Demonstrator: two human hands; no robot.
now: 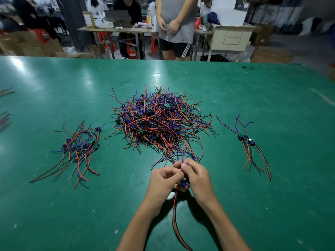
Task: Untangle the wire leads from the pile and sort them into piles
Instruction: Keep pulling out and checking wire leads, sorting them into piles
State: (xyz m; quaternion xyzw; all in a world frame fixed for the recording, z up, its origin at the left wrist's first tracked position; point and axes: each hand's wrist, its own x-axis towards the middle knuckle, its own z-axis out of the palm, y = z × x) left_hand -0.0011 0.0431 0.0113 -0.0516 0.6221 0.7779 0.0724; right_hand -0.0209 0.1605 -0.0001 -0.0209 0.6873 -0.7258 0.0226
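Held wire lead points toward viewer

Overhead glare on green table, blurred warped edges, soft shadows.

Your two arms come into view from about 6 o'clock, both bare from the frame edge up to the wrists, with no sleeve showing. Your left hand and right hand are uncovered too. The nails on your fingers are cut short and plain. Your forearms are slim, narrowing toward the wrists.
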